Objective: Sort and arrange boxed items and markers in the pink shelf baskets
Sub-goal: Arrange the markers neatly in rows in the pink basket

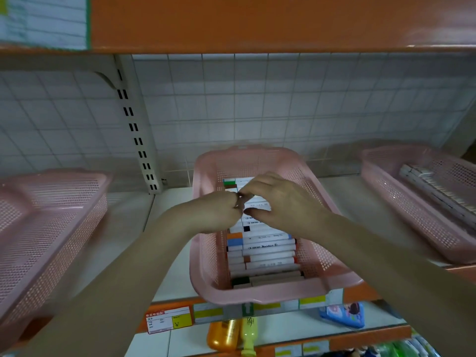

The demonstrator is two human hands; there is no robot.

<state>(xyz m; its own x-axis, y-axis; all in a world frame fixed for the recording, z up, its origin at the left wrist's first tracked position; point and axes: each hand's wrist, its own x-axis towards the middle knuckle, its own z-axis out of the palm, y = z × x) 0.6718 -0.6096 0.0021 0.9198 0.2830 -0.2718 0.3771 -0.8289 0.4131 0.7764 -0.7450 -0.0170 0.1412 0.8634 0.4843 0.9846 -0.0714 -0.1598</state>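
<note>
Nearest the camera, two bare forearms are extended forward and upward from the lower corners, converging over the middle pink basket (206, 253). Below the hands, on a lower shelf, an orange bottle (223, 335) and a yellow bottle (249, 334) are seen, with a blue packet (343, 315) to their right. Price labels (168, 319) are fixed along the orange shelf edge (360, 292) just under the basket's near rim.

The basket is filled with markers (265, 256) laid crosswise in a row, white barrels with coloured caps. The left hand (216, 212) is closed, its fingertips meeting those of the right hand (278, 199) above the far half of the row. The right hand is arched, palm down, its thumb and fingers curled; something small appears to be pinched between the two hands, though blur prevents it from being identified.

To the left of the hands a second pink basket (51, 215) is set at an angle; its contents cannot be made out. To the right, a third pink basket (417, 202) holds a row of pale boxed items (435, 191). All three are carried on a white shelf (175, 228). Behind the hands, a white wire-grid back panel (257, 104) and a slotted upright (134, 124) are seen, with an orange shelf (257, 21) overhead.
</note>
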